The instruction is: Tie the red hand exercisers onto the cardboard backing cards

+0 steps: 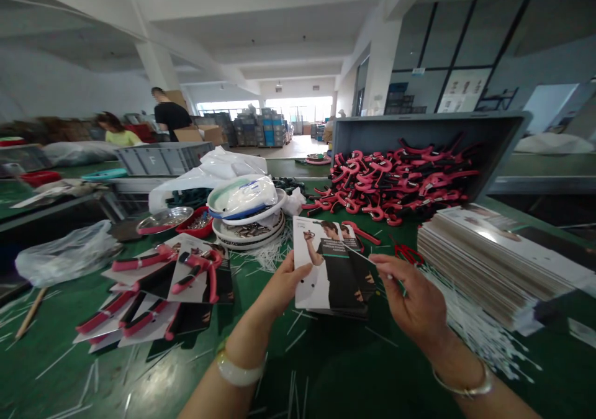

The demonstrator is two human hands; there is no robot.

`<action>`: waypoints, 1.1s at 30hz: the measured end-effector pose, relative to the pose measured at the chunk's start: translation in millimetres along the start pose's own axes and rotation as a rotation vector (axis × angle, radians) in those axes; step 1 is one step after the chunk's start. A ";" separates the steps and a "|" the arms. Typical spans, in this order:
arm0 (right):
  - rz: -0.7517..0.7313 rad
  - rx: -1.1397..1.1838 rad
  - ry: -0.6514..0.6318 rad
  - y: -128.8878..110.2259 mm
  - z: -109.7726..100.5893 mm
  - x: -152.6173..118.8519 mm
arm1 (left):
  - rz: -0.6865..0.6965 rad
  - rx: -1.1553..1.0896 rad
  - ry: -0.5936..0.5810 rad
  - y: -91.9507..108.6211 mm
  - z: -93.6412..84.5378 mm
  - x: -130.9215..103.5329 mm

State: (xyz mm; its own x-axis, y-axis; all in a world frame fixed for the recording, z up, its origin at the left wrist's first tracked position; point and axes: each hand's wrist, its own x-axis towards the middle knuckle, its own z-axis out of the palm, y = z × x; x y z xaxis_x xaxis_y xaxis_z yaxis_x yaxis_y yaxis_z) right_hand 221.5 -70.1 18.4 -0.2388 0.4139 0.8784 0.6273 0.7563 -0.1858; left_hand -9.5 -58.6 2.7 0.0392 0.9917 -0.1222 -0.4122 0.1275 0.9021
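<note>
My left hand (282, 285) grips the left edge of a printed backing card (310, 292), thumb on its face. More cards show behind it, so it looks like a small stack held upright just over the table. With fingertips pinched, my right hand (416, 304) holds a thin white cable tie (361, 254) that reaches across the card's right side. To the left, red-and-black spring clamps (195, 273) lie fastened on cards in an overlapping pile. Loose white cable ties (479, 323) lie in a bundle at the right, beside a tall stack of cards (470, 264).
A tipped grey bin (500, 152) spills red-and-black clamps (395, 177) at the back right. Stacked round trays (249, 233), a metal bowl (170, 220) and a red bowl (198, 223) stand back left. A plastic bag (69, 251) lies far left. Two people are in the background.
</note>
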 end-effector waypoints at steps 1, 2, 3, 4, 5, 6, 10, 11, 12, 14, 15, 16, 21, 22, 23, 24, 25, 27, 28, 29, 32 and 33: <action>-0.026 -0.017 -0.021 -2.7 1.7 0.3 | -0.016 -0.013 -0.024 2.9 6.6 6.3; -0.035 -0.023 -0.036 -3.3 3.2 0.5 | -0.043 -0.029 -0.046 4.8 12.6 13.5; -0.036 -0.019 -0.053 -2.3 4.3 0.2 | -0.070 -0.047 -0.060 5.5 17.8 20.9; -0.030 -0.012 -0.064 -0.6 5.1 -0.6 | -0.096 -0.066 -0.068 4.9 21.8 28.1; -0.018 -0.002 -0.072 1.4 5.8 -1.9 | -0.119 -0.086 -0.072 3.4 24.5 34.7; -0.009 0.007 -0.078 3.3 6.4 -3.4 | -0.134 -0.108 -0.075 1.3 25.7 40.4; -0.029 0.003 -0.084 7.4 9.8 -6.0 | -0.154 -0.179 -0.115 -6.3 20.4 52.1; -0.035 -0.004 -0.086 7.9 11.1 -4.9 | -0.159 -0.183 -0.129 -6.9 18.3 53.0; -0.034 -0.007 -0.089 8.3 12.5 -3.2 | -0.164 -0.184 -0.141 -6.9 16.5 53.4; -0.022 0.000 -0.095 9.2 15.0 1.3 | -0.165 -0.190 -0.157 -6.4 14.6 53.8; -0.021 0.006 -0.097 9.5 15.9 3.6 | -0.156 -0.200 -0.160 -6.2 14.5 54.0; -0.023 0.007 -0.098 9.7 16.4 5.6 | -0.144 -0.213 -0.165 -6.1 14.8 54.3; -0.045 -0.046 -0.112 6.4 12.1 9.4 | -0.110 -0.264 -0.180 -8.2 17.9 55.4; -0.046 -0.044 -0.117 5.4 10.7 9.4 | -0.106 -0.266 -0.178 -8.7 18.4 55.3; -0.047 -0.039 -0.121 4.6 9.4 9.6 | -0.101 -0.267 -0.175 -9.0 18.8 55.1; -0.048 -0.032 -0.123 4.1 8.3 10.1 | -0.095 -0.268 -0.175 -9.1 19.2 54.7; -0.048 -0.026 -0.121 4.0 7.6 10.9 | -0.086 -0.268 -0.178 -9.1 19.6 54.2; -0.038 -0.023 -0.109 5.0 7.1 13.4 | -0.070 -0.267 -0.192 -8.8 20.3 53.0; -0.029 -0.025 -0.099 6.0 7.3 14.6 | -0.064 -0.266 -0.203 -8.7 20.6 52.5; -0.018 -0.029 -0.085 7.2 7.8 15.6 | -0.059 -0.267 -0.216 -8.7 20.8 52.1; -0.008 -0.043 -0.023 10.5 10.2 15.1 | -0.045 -0.270 -0.263 -9.1 20.9 51.5; -0.008 -0.046 -0.002 11.2 11.2 13.8 | -0.036 -0.271 -0.275 -9.4 20.9 51.3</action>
State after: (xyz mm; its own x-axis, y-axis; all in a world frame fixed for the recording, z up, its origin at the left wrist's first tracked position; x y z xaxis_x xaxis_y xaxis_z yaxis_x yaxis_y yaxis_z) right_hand 216.9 -50.3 23.6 -0.2458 0.4088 0.8789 0.6589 0.7355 -0.1578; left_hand 15.4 -8.6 -3.4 0.2857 0.9583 -0.0035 -0.6304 0.1906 0.7525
